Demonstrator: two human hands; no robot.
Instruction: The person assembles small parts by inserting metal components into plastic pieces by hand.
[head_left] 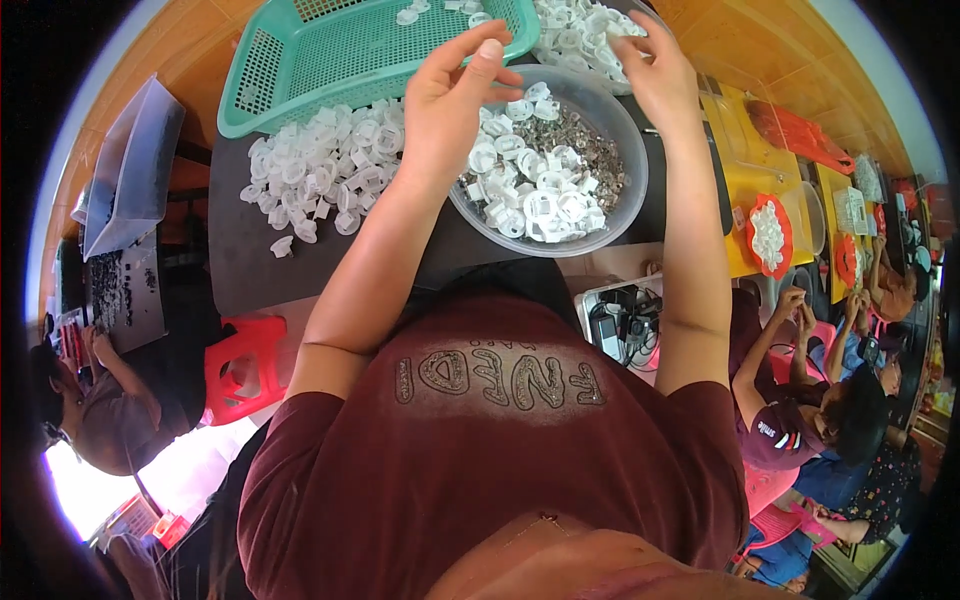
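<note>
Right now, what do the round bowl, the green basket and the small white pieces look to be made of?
Round bowl: clear plastic, probably; its wall is see-through and slightly cloudy.
Green basket: moulded plastic, matte teal, with a perforated grid.
Small white pieces: likely moulded plastic, translucent white rings.

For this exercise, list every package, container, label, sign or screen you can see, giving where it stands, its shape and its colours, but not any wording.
Clear round bowl: centre, under both hands, holding white plastic rings and small grey parts.
Teal perforated basket: top left, rectangular.
Clear plastic tray: far left, rectangular, tilted.
Orange round dish: right, holding white pieces.
Yellow flat trays: right bench.
No screens or signs can be made out.
</note>
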